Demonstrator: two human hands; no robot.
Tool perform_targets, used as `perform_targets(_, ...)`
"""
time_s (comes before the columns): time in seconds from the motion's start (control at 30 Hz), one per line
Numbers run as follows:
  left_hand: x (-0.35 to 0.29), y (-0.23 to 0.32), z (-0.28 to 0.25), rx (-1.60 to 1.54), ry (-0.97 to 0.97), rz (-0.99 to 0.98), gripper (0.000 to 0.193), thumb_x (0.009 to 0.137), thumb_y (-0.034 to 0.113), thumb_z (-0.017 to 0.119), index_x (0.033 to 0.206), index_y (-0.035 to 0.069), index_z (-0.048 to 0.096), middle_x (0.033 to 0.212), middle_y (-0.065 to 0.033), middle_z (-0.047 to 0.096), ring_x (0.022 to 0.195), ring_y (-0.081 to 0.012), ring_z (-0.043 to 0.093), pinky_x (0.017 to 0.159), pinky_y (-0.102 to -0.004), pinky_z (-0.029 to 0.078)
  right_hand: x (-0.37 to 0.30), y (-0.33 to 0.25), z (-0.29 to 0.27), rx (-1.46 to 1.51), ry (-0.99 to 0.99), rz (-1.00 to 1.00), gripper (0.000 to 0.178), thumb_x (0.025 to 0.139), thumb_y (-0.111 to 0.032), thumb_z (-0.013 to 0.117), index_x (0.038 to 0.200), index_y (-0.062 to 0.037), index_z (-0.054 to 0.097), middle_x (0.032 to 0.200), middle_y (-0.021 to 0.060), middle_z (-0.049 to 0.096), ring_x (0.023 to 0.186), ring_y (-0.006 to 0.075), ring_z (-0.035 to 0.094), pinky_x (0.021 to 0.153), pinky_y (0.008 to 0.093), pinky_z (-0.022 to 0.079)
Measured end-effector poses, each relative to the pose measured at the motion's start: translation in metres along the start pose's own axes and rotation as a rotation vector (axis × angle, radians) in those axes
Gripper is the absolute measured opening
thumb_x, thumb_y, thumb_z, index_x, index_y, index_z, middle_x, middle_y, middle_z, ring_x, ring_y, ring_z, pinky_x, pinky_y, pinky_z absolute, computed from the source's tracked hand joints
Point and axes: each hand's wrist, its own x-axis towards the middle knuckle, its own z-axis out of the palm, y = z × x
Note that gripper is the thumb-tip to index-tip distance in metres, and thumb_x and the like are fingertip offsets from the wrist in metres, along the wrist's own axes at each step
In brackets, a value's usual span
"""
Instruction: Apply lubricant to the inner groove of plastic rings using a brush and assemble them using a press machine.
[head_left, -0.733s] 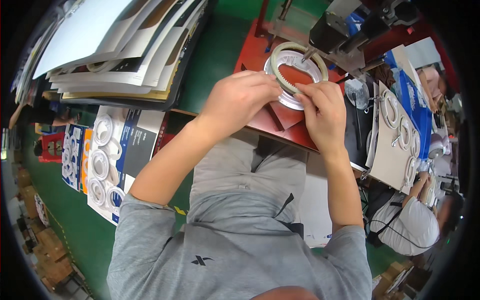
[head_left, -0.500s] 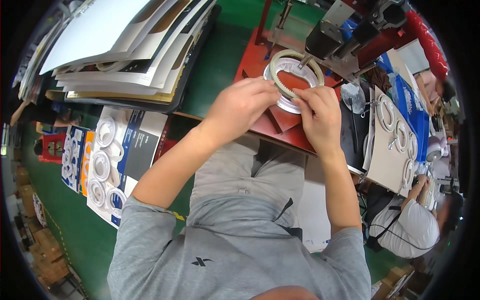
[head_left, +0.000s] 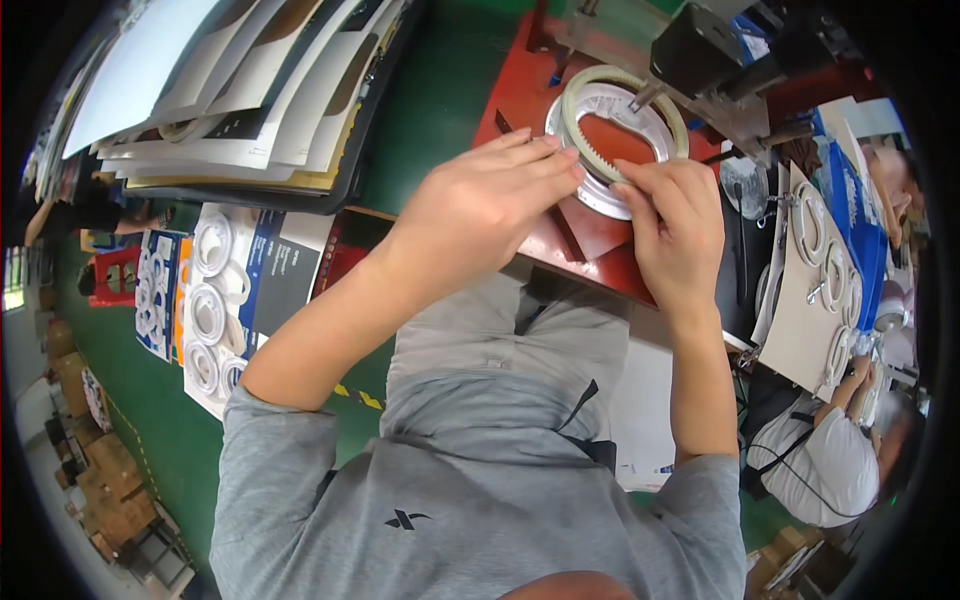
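Note:
A cream ring with teeth along its inner edge (head_left: 573,108) stands tilted over a shiny white ring (head_left: 606,201) on a red machine base (head_left: 520,90). My right hand (head_left: 678,225) pinches the cream ring's near edge between thumb and fingers. At the near left of both rings is my left hand (head_left: 480,205), its fingers stretched out and slightly apart, the tips by the rings' edge. Its thumb is hidden, and I cannot tell whether the fingertips press on a ring. A metal rod from the machine head (head_left: 697,48) reaches into the cream ring.
A thick stack of sheets (head_left: 250,110) lies in a black tray at the left. Below it are cards with white rings (head_left: 208,314). At the right stand a brown board with rings (head_left: 790,340), a blue bin (head_left: 850,215) and a seated person (head_left: 820,455).
The rings and machine appear further right and higher in view. My left hand's fingers have gone from bent at the ring to stretched out; my right hand still pinches the cream ring.

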Motion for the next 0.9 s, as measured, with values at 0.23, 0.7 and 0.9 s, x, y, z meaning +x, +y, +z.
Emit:
perform_targets(0.23, -0.011, 0.008, 0.005, -0.030, -0.032, -0.059, 0.041, 0.084, -0.004, 0.066, 0.124, 0.003, 0.071, 0.133, -0.0154, 0.066, 0.126, -0.0328, 0.062, 0.109, -0.0484, 0.052, -0.002, -0.007, -0.002, -0.060, -0.023, 0.017, 0.022, 0.078, -0.006, 0.080, 0.099, -0.0057, 0.076, 0.090, 0.0056, 0.067, 0.089, 0.0264, 0.063, 0.076, 0.0388, 0.048)
perform_targets(0.7, -0.011, 0.004, 0.013, -0.186, 0.194, -0.223, 0.026, 0.087, -0.005, 0.068, 0.112, -0.002, 0.072, 0.120, -0.0173, 0.072, 0.117, -0.0360, 0.067, 0.105, -0.0454, 0.051, -0.006, -0.039, 0.011, -0.129, 0.040, 0.090, 0.022, 0.079, -0.007, 0.080, 0.100, -0.0058, 0.075, 0.086, 0.0039, 0.064, 0.083, 0.0245, 0.060, 0.070, 0.0378, 0.046)
perform_targets(0.9, 0.005, 0.001, 0.021, -0.201, 0.357, -0.250, 0.009, 0.088, 0.005, 0.073, 0.096, 0.001, 0.074, 0.098, -0.0136, 0.075, 0.095, -0.0331, 0.070, 0.087, -0.0397, 0.056, -0.005, -0.038, 0.013, -0.151, 0.063, 0.055, 0.019, 0.079, -0.009, 0.080, 0.097, -0.0042, 0.076, 0.083, 0.0038, 0.063, 0.081, 0.0250, 0.059, 0.069, 0.0382, 0.046)
